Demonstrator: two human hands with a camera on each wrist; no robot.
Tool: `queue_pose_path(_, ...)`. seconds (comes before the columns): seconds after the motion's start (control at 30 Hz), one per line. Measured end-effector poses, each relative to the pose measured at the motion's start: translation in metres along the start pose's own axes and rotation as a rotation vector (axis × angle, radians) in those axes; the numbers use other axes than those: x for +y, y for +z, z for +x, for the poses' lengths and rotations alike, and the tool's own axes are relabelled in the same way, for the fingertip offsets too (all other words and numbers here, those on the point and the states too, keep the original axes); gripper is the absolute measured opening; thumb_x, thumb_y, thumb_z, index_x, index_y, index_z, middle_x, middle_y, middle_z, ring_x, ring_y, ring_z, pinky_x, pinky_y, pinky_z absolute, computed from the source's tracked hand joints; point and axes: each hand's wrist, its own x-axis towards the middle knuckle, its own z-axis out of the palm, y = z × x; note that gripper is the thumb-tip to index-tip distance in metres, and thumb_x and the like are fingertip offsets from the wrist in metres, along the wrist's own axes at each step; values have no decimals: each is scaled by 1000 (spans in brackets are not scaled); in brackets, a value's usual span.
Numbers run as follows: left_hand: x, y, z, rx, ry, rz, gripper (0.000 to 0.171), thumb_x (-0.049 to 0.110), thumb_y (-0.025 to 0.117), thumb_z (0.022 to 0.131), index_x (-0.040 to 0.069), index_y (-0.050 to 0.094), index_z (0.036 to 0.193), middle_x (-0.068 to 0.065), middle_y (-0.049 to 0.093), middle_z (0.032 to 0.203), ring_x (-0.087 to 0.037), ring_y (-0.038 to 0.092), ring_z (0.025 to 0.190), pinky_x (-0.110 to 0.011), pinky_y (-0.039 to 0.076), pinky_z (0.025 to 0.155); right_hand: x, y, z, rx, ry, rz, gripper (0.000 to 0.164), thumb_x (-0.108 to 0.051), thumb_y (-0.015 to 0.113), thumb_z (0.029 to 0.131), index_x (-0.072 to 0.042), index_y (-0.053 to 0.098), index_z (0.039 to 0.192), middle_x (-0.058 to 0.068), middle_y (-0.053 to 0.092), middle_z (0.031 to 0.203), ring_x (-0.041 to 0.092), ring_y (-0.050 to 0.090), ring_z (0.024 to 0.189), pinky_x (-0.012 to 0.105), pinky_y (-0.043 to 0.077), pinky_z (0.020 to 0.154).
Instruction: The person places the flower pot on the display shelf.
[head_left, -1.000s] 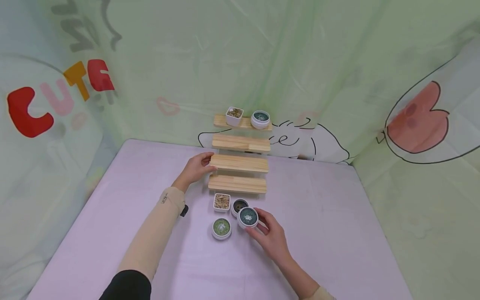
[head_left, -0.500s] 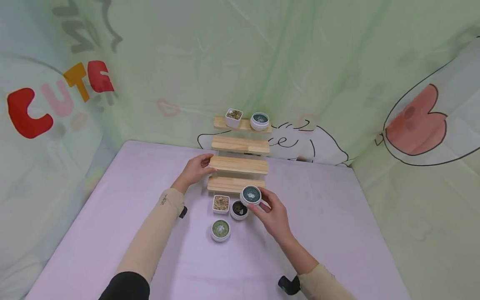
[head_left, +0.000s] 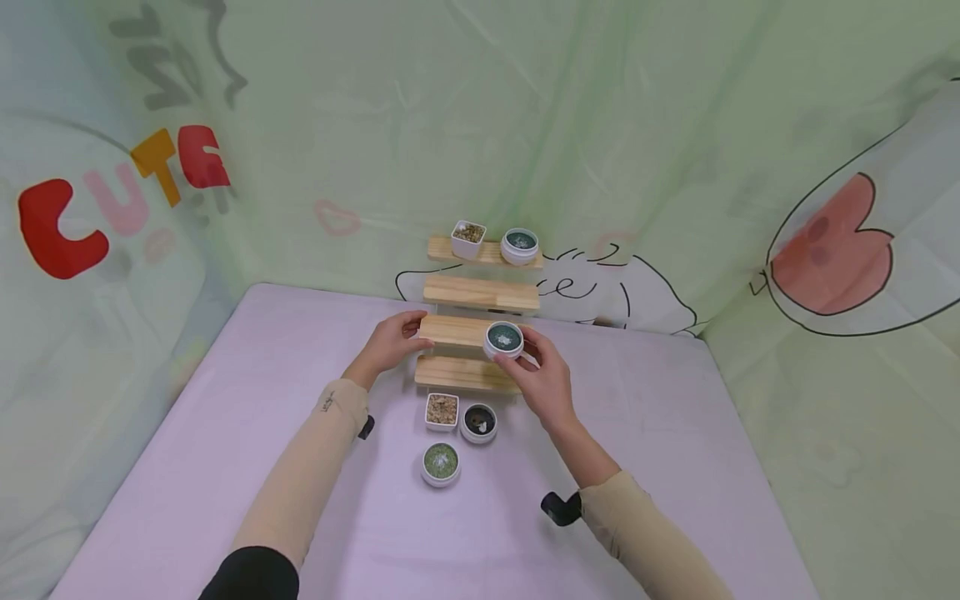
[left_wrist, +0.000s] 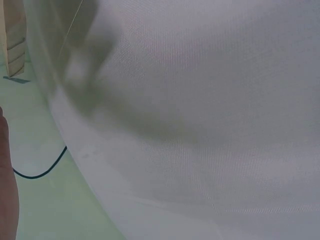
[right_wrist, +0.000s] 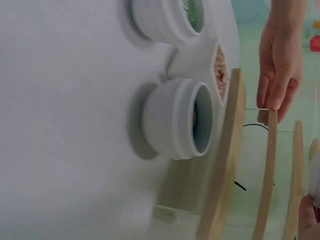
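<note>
A four-step wooden display stand [head_left: 465, 373] stands at the table's far side. At its left end my left hand [head_left: 389, 342] pinches the second step from the bottom, thumb on one face; the right wrist view shows this left hand [right_wrist: 281, 67] too. My right hand [head_left: 546, 377] holds a round white pot [head_left: 503, 340] with a dark teal filling, by its right side. The pot hangs over the right part of that same step; whether it touches is unclear. In the right wrist view only a little of the held pot [right_wrist: 315, 182] shows at the edge.
Before the stand are a square pot [head_left: 442, 412] of tan bits, a dark-filled round pot [head_left: 479, 423] and a green-filled round pot [head_left: 440, 464]. The top step bears a square pot [head_left: 468, 240] and a teal-filled round pot [head_left: 520, 247]. Printed curtain [head_left: 360, 150] surrounds the table.
My right hand has lifted the teal-filled pot from near the dark-filled pot, forward and up to the second step from the bottom. My left hand has stayed at the stand's left end.
</note>
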Motion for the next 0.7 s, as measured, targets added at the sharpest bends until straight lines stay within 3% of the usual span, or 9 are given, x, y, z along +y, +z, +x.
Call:
queue_pose_path(0.3, 1, 1, 0, 2, -3, 8, 69, 19, 75, 88, -3, 43, 144, -20, 47, 144, -32, 50, 130, -38, 43, 109, -17, 14, 31, 36, 18, 22, 60, -20, 82, 81, -4, 56, 133, 9, 58, 129, 21, 56, 119, 28, 52, 98)
queue_pose_path(0.7, 0, 0, 1, 4, 2, 17, 69, 20, 75, 88, -3, 43, 144, -20, 47, 145, -32, 50, 130, -38, 43, 109, -28, 24, 56, 70, -14, 22, 56, -19, 82, 81, -5, 58, 130, 8, 60, 126, 19, 58, 114, 27, 54, 94)
